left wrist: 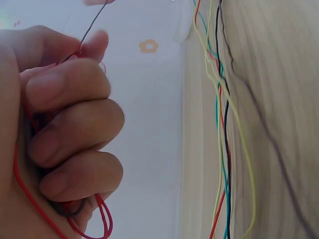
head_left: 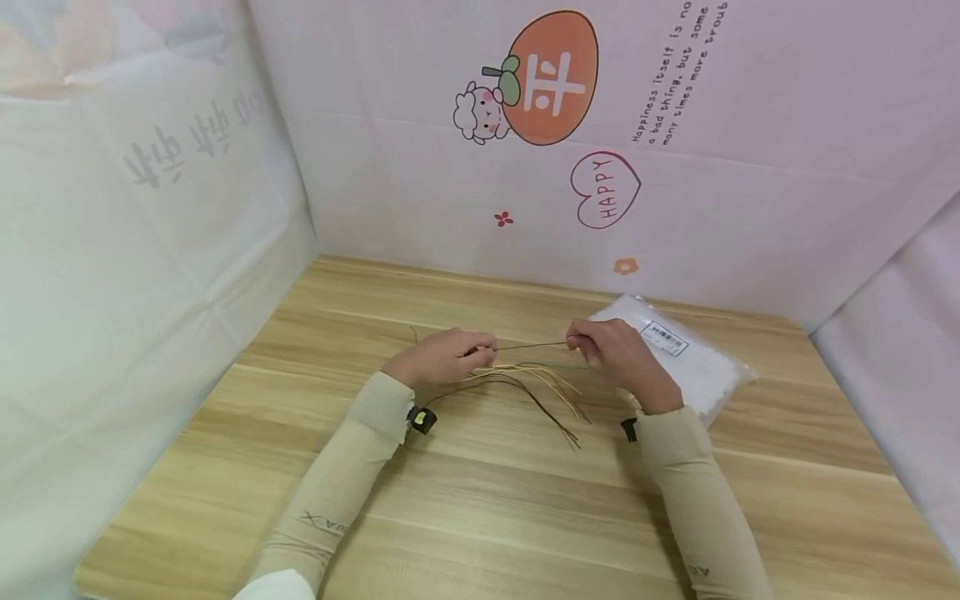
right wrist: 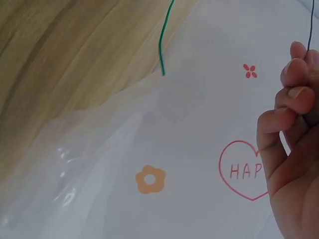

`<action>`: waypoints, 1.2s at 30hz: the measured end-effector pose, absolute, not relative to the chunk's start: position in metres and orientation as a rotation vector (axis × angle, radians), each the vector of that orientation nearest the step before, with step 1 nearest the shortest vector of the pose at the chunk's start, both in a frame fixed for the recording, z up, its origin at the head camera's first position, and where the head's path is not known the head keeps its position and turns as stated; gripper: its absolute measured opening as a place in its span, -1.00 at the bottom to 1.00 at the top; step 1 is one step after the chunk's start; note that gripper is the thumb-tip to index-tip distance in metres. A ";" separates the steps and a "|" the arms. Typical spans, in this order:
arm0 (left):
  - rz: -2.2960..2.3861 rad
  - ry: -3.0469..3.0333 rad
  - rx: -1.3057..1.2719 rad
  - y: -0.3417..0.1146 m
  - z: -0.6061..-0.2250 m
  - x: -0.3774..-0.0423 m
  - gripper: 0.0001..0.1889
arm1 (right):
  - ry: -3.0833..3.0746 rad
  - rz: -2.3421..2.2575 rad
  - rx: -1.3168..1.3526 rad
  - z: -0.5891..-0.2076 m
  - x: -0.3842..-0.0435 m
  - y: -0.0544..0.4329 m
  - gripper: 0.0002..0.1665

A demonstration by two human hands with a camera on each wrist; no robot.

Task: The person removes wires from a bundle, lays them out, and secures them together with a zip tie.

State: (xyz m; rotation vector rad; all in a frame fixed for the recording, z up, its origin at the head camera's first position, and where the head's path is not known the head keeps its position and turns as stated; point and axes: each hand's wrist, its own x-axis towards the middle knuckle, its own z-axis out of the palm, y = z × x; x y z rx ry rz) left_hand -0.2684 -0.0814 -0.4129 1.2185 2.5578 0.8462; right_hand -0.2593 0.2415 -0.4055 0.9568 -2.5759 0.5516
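Note:
A thin dark wire (head_left: 531, 345) stretches nearly straight between the two hands, above the table. My left hand (head_left: 448, 355) pinches it between thumb and forefinger. Its other fingers curl round red wire (left wrist: 103, 214) and some dark wire, whose loops stick out below the fist in the left wrist view. At the far end, the fingertips of my right hand (head_left: 617, 353) grip the same dark wire. Below the hands lie loose yellow, green, red, black and brown wires (left wrist: 222, 114), fanned out to the right. One green wire end (right wrist: 161, 50) shows in the right wrist view.
Beside the right hand, a clear plastic bag (head_left: 701, 379) with white contents and a barcode label lies on the wooden table (head_left: 487, 500). White printed cloth (head_left: 420, 183) hangs behind and along the sides of the table.

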 end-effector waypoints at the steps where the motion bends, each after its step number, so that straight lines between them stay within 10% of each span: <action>1: 0.847 2.551 1.215 -0.083 -0.413 -0.269 -0.68 | -2.577 0.550 0.948 -0.406 -0.260 0.243 -0.76; 36: 0.895 2.575 0.912 -0.157 -0.416 -0.290 -0.62 | -2.838 0.604 0.938 -0.416 -0.271 0.267 -0.68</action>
